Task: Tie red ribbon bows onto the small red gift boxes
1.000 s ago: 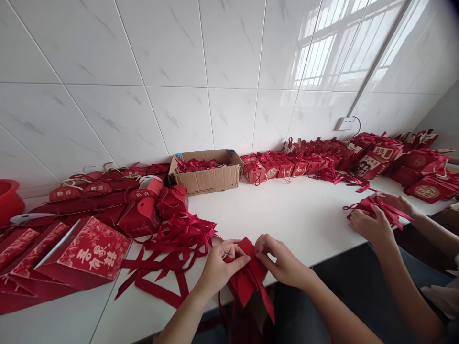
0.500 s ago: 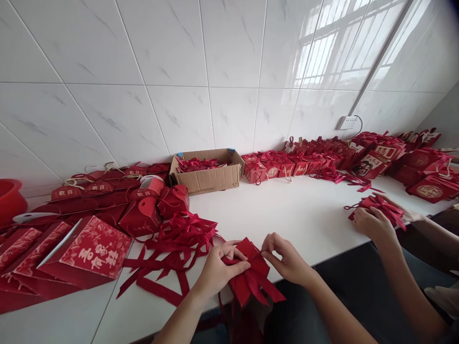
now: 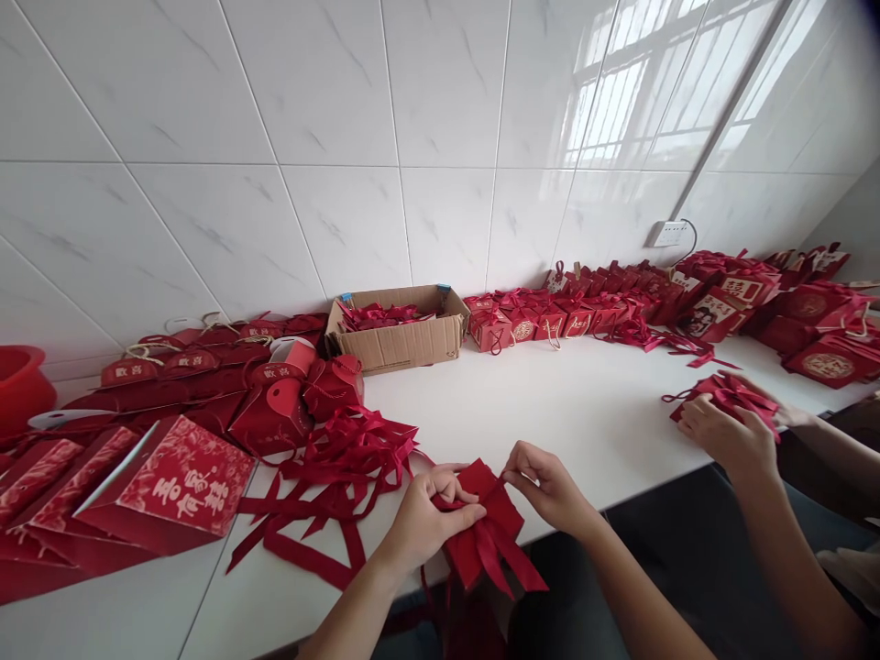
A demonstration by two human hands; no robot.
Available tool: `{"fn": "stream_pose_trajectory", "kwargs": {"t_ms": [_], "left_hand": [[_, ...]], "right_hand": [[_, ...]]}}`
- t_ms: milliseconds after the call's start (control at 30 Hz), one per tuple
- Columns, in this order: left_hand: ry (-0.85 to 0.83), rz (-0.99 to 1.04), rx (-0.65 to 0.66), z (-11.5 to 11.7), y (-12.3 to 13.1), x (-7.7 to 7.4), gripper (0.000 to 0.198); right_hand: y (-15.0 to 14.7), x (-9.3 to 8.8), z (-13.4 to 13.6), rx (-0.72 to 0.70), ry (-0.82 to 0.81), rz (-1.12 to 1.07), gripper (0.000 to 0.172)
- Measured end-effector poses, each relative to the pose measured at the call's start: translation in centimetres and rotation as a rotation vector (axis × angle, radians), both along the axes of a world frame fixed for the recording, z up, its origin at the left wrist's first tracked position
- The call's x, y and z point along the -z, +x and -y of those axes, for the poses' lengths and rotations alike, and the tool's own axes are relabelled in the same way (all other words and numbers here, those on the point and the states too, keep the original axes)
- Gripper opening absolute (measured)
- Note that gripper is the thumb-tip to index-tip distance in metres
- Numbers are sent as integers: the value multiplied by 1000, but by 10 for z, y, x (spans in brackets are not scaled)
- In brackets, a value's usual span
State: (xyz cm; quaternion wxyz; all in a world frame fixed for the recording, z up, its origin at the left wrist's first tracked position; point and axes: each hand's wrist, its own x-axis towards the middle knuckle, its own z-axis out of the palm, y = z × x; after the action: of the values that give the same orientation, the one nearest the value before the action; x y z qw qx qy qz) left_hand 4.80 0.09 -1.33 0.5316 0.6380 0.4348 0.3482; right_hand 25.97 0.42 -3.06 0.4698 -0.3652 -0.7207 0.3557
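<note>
At the near edge of the white table I have a small red gift box. A red ribbon lies across its top, its pointed tails hanging toward me. My left hand is closed, thumb and fingers pinching the ribbon on top of the box. On the box's far right side, my right hand pinches a thin stretch of red ribbon. Its fingertips partly hide that piece. A pile of loose red ribbons lies to the left of my left hand.
A cardboard box holding red ribbons stands by the wall. Red gift boxes crowd the left, and rows of ribboned boxes line the back right. At right, a co-worker's hands handle another red box. A red tub sits far left.
My hands and the box have shifted very slightly to the right, both hands keeping their pinch. The co-worker's near hand has moved slightly over the other box.
</note>
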Motion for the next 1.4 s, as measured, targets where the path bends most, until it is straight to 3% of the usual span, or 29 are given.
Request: {"fn": "stream_pose_trajectory", "kwargs": {"t_ms": [200,300,367,433,500,600,633,767,933,1033,1167,1300,1400], "left_hand": [[30,0,7,1,0,3,50],[131,2,2,2,0,4,47],[195,22,-25,4,-3,5,32],[280,42,-108,10,-10,6,31],[432,19,-170,19,-19,7,36],[668,-175,-48,40,-27,6,34],[720,-263,15,47,-27,5,37],[858,-480,69,63,-16,3,42],[855,-573,89,62,-4,4,51],[859,-572,76,61,-4,6,35],[748,-489,85,60,-10,6,18],[684,-356,165,58,-16,5,17],[636,-235,143,56,-22,5,8]], "right_hand": [[-1,1,1,-9,-72,-58,35],[0,3,7,-64,-208,-139,21],[3,8,11,-93,-278,-197,12],[9,18,12,-109,-295,-266,22],[17,30,10,-198,-292,-334,45],[26,45,7,-421,-318,-305,94],[26,47,6,-464,-329,-252,103],[15,42,7,-463,-294,-53,107],[-1,32,12,-461,-224,2,111],[-2,33,13,-409,-213,34,108],[-4,38,12,-376,-213,54,116],[-9,41,13,-472,-255,-30,135],[-5,40,15,-446,-304,-54,137]]}}
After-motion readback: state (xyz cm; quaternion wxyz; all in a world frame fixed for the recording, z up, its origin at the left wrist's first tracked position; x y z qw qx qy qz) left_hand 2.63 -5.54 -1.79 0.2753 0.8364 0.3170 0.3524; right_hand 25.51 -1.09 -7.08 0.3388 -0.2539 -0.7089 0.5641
